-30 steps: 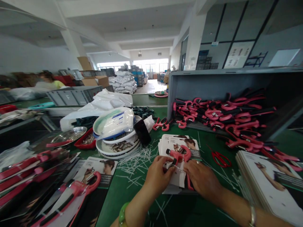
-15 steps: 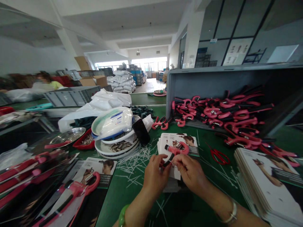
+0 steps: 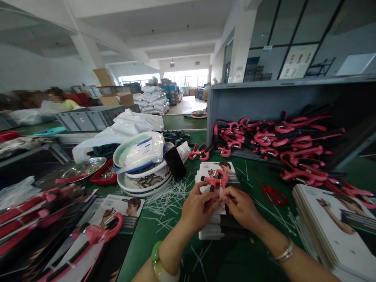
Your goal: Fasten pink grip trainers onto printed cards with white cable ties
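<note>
A pair of pink pliers (image 3: 216,180) with black grips and a curved head lies on a printed card (image 3: 230,176), on top of a stack of such cards. My left hand (image 3: 197,209) is closed round the pliers' handles from the left, its fingertips near the black grip. Just to the right, my right hand (image 3: 239,206) is closed in a pinch at the handles, its fingertips close to my left ones. What is between the right fingertips is too small to make out. The lower handles are mostly hidden behind my fingers.
Thin white cable ties (image 3: 169,199) are scattered on the green table. A grey crate (image 3: 210,117) of pink pliers and red scissors (image 3: 274,194) are right, beside another card stack (image 3: 337,227). Left are plates (image 3: 120,188), a phone (image 3: 175,163) and carded pliers (image 3: 94,235). Another person (image 3: 57,98) is far left.
The pliers and their card have shifted slightly left and away from me. My hands have moved with them, and more of the card stack's front shows.
</note>
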A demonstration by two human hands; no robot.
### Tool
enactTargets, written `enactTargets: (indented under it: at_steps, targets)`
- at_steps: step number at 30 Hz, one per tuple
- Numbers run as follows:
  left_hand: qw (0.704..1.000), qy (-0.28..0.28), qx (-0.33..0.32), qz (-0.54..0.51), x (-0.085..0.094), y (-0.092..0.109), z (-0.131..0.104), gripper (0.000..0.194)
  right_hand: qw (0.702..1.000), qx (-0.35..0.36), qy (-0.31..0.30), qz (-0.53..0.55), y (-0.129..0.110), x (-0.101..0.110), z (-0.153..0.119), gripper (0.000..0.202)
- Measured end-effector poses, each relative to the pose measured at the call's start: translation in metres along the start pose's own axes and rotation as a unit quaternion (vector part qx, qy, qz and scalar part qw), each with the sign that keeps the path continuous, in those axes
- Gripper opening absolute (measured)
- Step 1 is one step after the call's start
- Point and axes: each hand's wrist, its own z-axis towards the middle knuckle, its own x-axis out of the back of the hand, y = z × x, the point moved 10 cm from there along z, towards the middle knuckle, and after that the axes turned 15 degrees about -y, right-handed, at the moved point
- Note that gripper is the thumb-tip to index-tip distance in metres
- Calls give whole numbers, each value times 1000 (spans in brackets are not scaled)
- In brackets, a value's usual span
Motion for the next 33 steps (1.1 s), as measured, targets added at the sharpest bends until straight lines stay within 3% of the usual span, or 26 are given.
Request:
enactTargets:
  at_steps: [6,10,20,24,28,31,33]
  targets:
    - [999,-34,-21,1,0,2,12,14,998,-19,-7,58,11,1,0,23]
    - [997,-73,-38,-3,4,5,15,14,998,9,-30,47,3,1,5,23]
    - [994,-85,56,42,12,-8,15,19,996,57,-64,5,-5,1,6,24]
    - [992,-84,55,78,11,-4,11,17,984,75,-137,-87,-13,-9,10,19]
    - [976,-84,53,196,6,12,6,17,961,87,-203,-170,-25,-20,8,14]
    - [947,-92,28,307,-7,29,0,23,979,40,-149,-134,-7,9,-1,21]
    - [933,-97,5,346,-17,37,-4,27,986,-79,-66,-135,35,51,-16,28]
